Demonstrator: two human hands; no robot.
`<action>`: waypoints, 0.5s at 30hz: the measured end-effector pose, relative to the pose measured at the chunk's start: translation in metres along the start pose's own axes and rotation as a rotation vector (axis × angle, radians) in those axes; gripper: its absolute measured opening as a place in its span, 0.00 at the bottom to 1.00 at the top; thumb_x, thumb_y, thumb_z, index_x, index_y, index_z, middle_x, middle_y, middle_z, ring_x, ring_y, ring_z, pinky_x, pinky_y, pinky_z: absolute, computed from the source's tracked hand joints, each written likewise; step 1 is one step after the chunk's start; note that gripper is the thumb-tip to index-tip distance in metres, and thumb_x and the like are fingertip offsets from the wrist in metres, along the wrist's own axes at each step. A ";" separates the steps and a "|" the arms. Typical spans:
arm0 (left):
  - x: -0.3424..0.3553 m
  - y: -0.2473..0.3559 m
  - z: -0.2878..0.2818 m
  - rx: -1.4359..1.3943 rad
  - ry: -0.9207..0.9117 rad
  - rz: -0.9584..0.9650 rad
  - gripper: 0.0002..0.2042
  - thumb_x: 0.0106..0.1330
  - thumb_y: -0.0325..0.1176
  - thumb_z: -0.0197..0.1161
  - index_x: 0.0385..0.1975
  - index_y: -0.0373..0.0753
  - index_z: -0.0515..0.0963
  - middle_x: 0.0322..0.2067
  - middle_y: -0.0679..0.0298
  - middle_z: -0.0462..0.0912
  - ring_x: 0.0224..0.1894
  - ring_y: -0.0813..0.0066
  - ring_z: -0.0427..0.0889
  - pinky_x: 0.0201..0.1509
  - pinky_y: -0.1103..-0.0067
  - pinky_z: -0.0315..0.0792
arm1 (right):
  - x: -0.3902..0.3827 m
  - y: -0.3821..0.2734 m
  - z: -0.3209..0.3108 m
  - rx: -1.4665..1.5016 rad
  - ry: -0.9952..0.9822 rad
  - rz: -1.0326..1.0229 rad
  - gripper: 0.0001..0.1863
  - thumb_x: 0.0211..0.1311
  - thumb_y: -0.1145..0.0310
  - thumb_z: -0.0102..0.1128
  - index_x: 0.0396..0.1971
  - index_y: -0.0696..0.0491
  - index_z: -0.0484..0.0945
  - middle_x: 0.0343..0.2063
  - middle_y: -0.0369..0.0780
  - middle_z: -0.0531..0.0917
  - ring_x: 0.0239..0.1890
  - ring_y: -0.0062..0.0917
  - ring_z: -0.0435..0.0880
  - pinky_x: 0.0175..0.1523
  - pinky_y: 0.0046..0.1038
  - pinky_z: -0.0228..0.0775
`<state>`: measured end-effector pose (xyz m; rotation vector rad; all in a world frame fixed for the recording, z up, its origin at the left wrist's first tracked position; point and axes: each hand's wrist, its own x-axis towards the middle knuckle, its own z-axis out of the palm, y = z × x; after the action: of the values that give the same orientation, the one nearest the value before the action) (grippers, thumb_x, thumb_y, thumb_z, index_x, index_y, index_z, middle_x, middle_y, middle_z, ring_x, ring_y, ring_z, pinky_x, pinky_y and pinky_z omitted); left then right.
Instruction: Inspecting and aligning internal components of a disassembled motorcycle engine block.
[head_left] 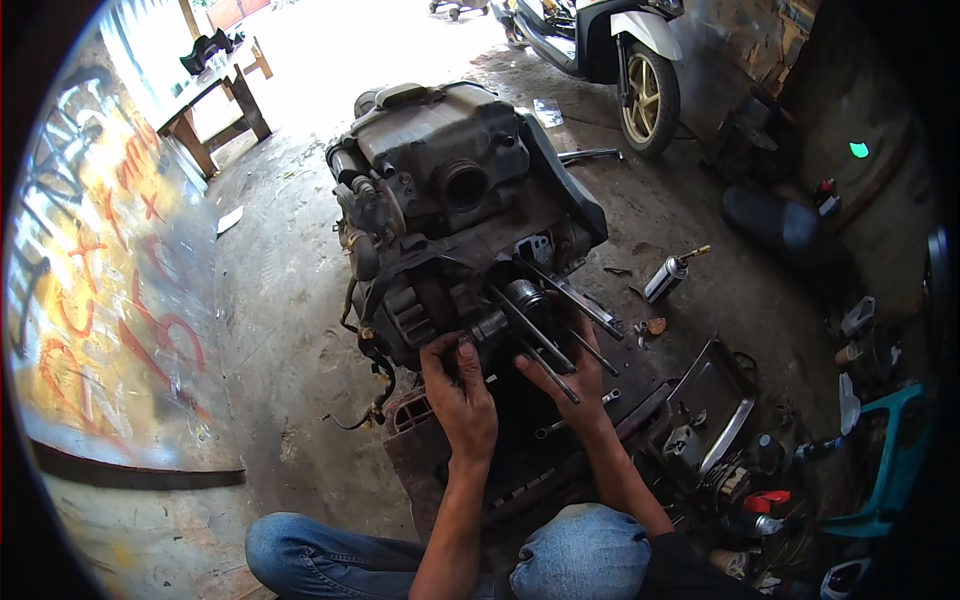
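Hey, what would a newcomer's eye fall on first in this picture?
Probably the big, grimy engine mid-picture, its long metal rods jutting nearward between the left hand and right hand. Then the brightly painted wall at left, and the scooter with a gold-coloured wheel at upper right.

Hands in close! The left hand was right up at the near end of the engine, the right hand partly behind long metal rods; rightward, a spray can stood on the floor, a scooter beyond.
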<state>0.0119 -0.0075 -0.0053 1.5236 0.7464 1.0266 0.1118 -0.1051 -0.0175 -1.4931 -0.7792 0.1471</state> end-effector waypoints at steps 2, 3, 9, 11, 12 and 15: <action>0.000 -0.005 0.002 -0.011 0.008 0.020 0.12 0.77 0.38 0.53 0.47 0.34 0.70 0.38 0.66 0.75 0.39 0.83 0.71 0.45 0.83 0.67 | -0.002 -0.007 0.006 0.143 0.015 0.081 0.42 0.51 0.71 0.77 0.65 0.59 0.63 0.57 0.43 0.73 0.59 0.27 0.74 0.61 0.28 0.70; 0.000 -0.008 0.002 -0.019 0.017 0.043 0.11 0.77 0.37 0.54 0.46 0.34 0.70 0.37 0.66 0.75 0.38 0.84 0.71 0.44 0.84 0.67 | -0.002 -0.009 0.011 0.289 0.031 0.162 0.44 0.50 0.70 0.77 0.65 0.59 0.61 0.57 0.44 0.71 0.59 0.28 0.73 0.62 0.28 0.69; 0.002 0.001 0.000 -0.129 -0.008 -0.017 0.10 0.76 0.36 0.55 0.45 0.34 0.71 0.36 0.67 0.76 0.39 0.84 0.72 0.47 0.85 0.68 | 0.008 -0.022 0.028 0.048 0.086 0.093 0.45 0.49 0.70 0.79 0.62 0.61 0.58 0.50 0.45 0.74 0.49 0.28 0.78 0.54 0.29 0.73; 0.004 0.002 -0.005 -0.110 -0.025 -0.027 0.10 0.76 0.36 0.56 0.44 0.34 0.71 0.36 0.67 0.76 0.39 0.84 0.73 0.46 0.85 0.68 | 0.008 -0.015 0.029 0.055 0.090 0.087 0.44 0.49 0.70 0.78 0.62 0.61 0.58 0.50 0.45 0.73 0.49 0.28 0.78 0.54 0.29 0.73; 0.004 0.002 -0.007 -0.091 -0.040 -0.037 0.10 0.75 0.36 0.57 0.43 0.34 0.72 0.36 0.67 0.76 0.39 0.84 0.73 0.46 0.85 0.68 | 0.008 -0.012 0.030 0.062 0.094 0.082 0.43 0.50 0.71 0.77 0.62 0.61 0.58 0.51 0.45 0.73 0.49 0.27 0.78 0.54 0.29 0.73; 0.007 0.004 -0.011 -0.077 -0.059 -0.010 0.10 0.74 0.35 0.59 0.42 0.35 0.73 0.36 0.68 0.77 0.39 0.84 0.73 0.45 0.85 0.68 | 0.009 -0.015 0.033 0.040 0.131 0.034 0.42 0.50 0.72 0.76 0.61 0.62 0.58 0.49 0.46 0.74 0.50 0.28 0.78 0.54 0.29 0.73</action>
<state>0.0044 0.0029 0.0005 1.4761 0.6648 0.9877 0.0952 -0.0740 -0.0042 -1.4630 -0.6428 0.0890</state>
